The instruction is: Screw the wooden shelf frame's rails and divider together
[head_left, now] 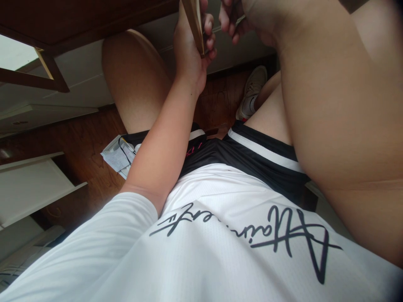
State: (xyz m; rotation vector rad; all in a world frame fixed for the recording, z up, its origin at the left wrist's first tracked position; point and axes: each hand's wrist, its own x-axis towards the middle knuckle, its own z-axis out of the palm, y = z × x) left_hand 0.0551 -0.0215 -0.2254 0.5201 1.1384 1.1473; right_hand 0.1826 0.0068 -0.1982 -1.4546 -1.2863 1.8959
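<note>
At the top of the view, my left hand (185, 37) is closed around a thin, brown, flat-sided object (195, 27) with a paler edge. Its upper part runs out of the picture, so its kind does not show. A short gap to the right, my right hand (241, 21) has its fingers curled in. A thin pale line shows by those fingertips; whether it is something held, I cannot make out. Both hands are partly cut off by the top edge of the frame.
Dark wooden furniture (78, 25) spans the upper left, above my bent knee. Open white panels (34, 184) stand low on the left. Papers with a cord (118, 157) lie beside my hip. Under me is a brown wood floor (217, 94), and my shoe (255, 84) rests there.
</note>
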